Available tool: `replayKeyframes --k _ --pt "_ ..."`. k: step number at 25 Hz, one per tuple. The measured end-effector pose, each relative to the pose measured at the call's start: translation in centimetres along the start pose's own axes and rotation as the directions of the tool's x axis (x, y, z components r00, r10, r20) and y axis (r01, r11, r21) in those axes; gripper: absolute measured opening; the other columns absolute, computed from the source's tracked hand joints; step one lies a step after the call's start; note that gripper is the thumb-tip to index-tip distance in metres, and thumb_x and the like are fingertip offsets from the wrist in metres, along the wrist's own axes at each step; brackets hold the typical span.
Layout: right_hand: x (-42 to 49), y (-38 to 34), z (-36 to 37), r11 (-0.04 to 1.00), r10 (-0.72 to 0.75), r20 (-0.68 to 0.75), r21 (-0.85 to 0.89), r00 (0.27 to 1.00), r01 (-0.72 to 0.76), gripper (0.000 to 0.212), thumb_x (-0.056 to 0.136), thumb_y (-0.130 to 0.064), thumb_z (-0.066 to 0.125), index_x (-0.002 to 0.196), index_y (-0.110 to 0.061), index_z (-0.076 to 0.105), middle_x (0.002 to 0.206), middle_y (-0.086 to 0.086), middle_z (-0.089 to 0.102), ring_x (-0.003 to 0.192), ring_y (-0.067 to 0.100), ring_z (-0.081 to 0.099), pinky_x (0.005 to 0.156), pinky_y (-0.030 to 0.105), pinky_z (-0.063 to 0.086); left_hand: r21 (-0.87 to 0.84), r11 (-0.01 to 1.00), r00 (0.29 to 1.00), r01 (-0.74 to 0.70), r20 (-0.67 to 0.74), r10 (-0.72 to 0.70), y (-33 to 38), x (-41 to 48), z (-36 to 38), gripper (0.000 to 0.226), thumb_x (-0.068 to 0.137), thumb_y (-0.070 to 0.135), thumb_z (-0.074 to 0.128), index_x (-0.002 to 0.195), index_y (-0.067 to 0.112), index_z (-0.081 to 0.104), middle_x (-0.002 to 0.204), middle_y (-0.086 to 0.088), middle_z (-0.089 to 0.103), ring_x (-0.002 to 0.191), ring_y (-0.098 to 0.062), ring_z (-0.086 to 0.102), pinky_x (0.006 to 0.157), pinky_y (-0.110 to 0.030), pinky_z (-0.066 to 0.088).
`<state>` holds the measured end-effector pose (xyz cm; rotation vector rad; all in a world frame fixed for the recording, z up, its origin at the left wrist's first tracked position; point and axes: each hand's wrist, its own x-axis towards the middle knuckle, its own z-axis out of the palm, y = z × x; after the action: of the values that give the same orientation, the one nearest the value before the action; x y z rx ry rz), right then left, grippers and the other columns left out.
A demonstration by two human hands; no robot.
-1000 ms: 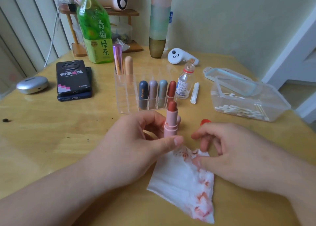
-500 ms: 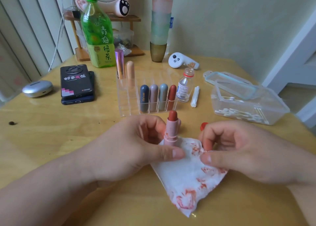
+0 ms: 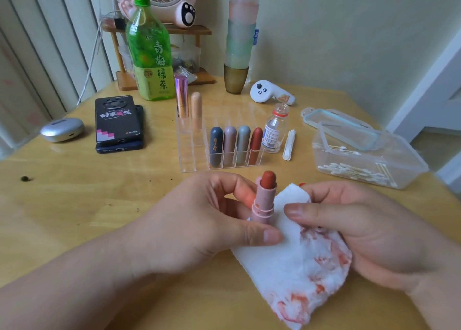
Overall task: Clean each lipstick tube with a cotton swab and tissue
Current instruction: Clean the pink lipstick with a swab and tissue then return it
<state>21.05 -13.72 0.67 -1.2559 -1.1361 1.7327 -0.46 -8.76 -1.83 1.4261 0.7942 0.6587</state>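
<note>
Pinching upright lipstick tube [image 3: 265,201] in left hand [image 3: 199,221], right hand [image 3: 361,226] gripping tissue [image 3: 291,267] beside it

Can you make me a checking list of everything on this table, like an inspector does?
Surface: wooden table, dark specks.
Job's things: open pink lipstick, upright; stained tissue; six capped lipsticks in a clear rack; cotton swabs in an open box; small bottle.
Clutter: green tea bottle, two stacked phones, white controller, silver case.
Hands: left hand grips the pink lipstick; right hand pinches the tissue.
Cables: one pale cable hanging by the shelf.
Surroundings: fan on the shelf, pale wall.
</note>
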Motion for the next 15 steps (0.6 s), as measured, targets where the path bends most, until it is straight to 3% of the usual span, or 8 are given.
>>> replayKeyframes --k 2,4,7,9,12,13,15 --pt "0.1 0.0 0.1 0.995 -0.082 -0.190 -0.071 0.978 0.070 0.023 0.069 -0.016 0.080 0.080 0.001 0.068 0.079 0.030 0.065 0.069 0.031 0.065 0.061 0.036 0.052 0.043 0.999 1.000 0.014 0.001 -0.014 0.4 -0.1 0.0 0.042 0.057 0.030 0.092 0.082 0.007 0.067 0.098 -0.023 0.072 0.096 -0.036 0.068 0.096 -0.069 0.042" --pt "0.2 0.1 0.3 0.976 -0.191 -0.298 -0.162 0.935 0.148 0.029 0.064 -0.019 0.088 0.076 -0.002 0.067 0.077 0.035 0.063 0.066 0.030 0.061 0.062 0.037 0.048 0.072 0.997 0.999 0.021 -0.042 -0.018 0.7 -0.2 0.1 0.042 0.059 0.036 0.091 0.081 0.008 0.069 0.091 -0.022 0.072 0.086 -0.027 0.066 0.091 -0.064 0.047" --pt "0.2 0.5 0.6 0.862 -0.444 -0.401 -0.435 0.801 0.260 0.015 0.073 -0.015 0.083 0.073 -0.010 0.069 0.060 0.013 0.063 0.053 0.017 0.053 0.051 0.025 0.042 0.244 0.970 0.976 -0.007 -0.209 0.060 1.5 -0.6 0.6 0.035 0.067 0.043 0.088 0.082 0.015 0.073 0.080 0.013 0.075 0.073 -0.007 0.068 0.074 -0.025 0.054" --pt "0.1 0.9 1.2 0.759 -0.608 -0.407 -0.549 0.682 0.350 0.011 0.077 -0.011 0.078 0.073 -0.017 0.071 0.058 0.002 0.065 0.050 0.014 0.055 0.047 0.019 0.044 0.294 0.955 0.952 -0.040 -0.278 0.125 2.0 -1.0 1.0 0.029 0.068 0.040 0.084 0.081 0.016 0.072 0.074 0.010 0.075 0.067 -0.014 0.070 0.072 -0.030 0.057" --pt "0.4 1.7 2.4 0.516 -0.823 -0.291 -0.745 0.488 0.424 0.014 0.080 -0.015 0.080 0.070 -0.021 0.072 0.070 -0.002 0.067 0.059 0.020 0.061 0.053 0.027 0.048 0.135 0.989 0.969 -0.066 -0.226 0.096 1.9 -1.1 1.5 0.028 0.065 0.028 0.085 0.079 0.009 0.071 0.072 -0.008 0.076 0.067 -0.026 0.074 0.073 -0.044 0.061" --pt "0.6 2.1 2.7 0.434 -0.864 -0.227 -0.789 0.450 0.435 0.013 0.081 -0.015 0.076 0.071 -0.022 0.073 0.075 -0.003 0.067 0.063 0.020 0.062 0.056 0.030 0.049 0.060 0.996 0.977 -0.067 -0.198 0.078 1.7 -1.0 1.6 0.028 0.064 0.024 0.085 0.080 0.005 0.071 0.073 -0.012 0.075 0.068 -0.029 0.074 0.071 -0.043 0.062" --pt "0.6 2.6 2.9 0.408 -0.870 -0.157 -0.760 0.466 0.506 0.009 0.085 -0.014 0.069 0.078 -0.018 0.073 0.083 -0.001 0.068 0.072 0.022 0.065 0.062 0.035 0.051 -0.057 0.997 0.988 -0.056 -0.145 0.047 1.6 -1.0 1.8 0.028 0.063 0.017 0.084 0.082 0.000 0.072 0.076 -0.019 0.075 0.068 -0.034 0.074 0.066 -0.038 0.062"
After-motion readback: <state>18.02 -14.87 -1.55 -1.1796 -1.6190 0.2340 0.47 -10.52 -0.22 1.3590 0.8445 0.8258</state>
